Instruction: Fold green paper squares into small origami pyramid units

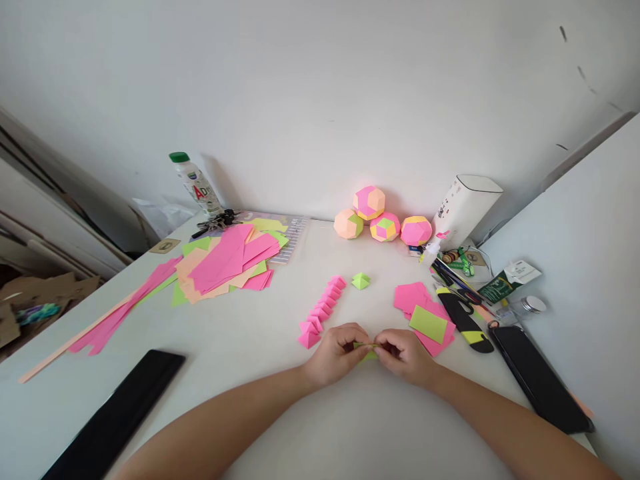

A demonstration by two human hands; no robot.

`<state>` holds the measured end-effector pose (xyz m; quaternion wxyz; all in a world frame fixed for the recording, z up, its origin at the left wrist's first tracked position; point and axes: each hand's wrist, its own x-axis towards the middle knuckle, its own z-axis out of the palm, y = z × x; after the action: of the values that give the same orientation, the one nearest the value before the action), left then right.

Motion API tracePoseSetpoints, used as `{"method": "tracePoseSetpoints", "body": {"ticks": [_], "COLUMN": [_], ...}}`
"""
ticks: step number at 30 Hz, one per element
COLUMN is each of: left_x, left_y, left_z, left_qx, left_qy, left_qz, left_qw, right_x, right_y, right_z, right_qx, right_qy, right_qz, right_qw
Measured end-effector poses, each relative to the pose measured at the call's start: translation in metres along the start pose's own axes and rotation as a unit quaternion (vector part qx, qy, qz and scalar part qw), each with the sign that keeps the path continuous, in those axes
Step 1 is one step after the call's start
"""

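Note:
My left hand (336,355) and my right hand (406,357) meet over the front middle of the table, each pinching a small piece of green paper (370,355) between thumb and fingers. Most of that paper is hidden by the fingers. Just beyond my left hand runs a slanting row of folded pink paper pieces (321,309). One folded green piece (361,281) sits apart, to the right of the row's far end. Beside my right hand lie loose pink sheets (413,297) with a green paper rectangle (429,324) on top.
Several faceted paper balls (369,203) are grouped against the wall. Pink, peach and green paper (225,260) is piled at left, near a bottle (196,183). A black slab (120,413) lies front left. Scissors (465,320), a phone-like black object (540,377) and a white container (467,210) stand or lie right.

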<state>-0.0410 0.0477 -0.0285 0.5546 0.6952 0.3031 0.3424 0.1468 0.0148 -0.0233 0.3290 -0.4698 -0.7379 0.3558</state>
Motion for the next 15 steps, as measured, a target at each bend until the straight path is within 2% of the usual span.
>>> {"method": "tracePoseSetpoints", "body": {"ticks": [15], "left_x": [-0.0003], "left_y": [0.0084], "left_z": [0.0012], "left_qx": [0.018], "left_qy": [-0.002], "left_qz": [-0.035], "left_qw": [0.999], "right_x": [0.0001], "right_y": [-0.0027], "right_z": [-0.0005], "right_qx": [-0.01], "right_qy": [0.002], "right_qz": [-0.02], "right_qw": [1.0]}}
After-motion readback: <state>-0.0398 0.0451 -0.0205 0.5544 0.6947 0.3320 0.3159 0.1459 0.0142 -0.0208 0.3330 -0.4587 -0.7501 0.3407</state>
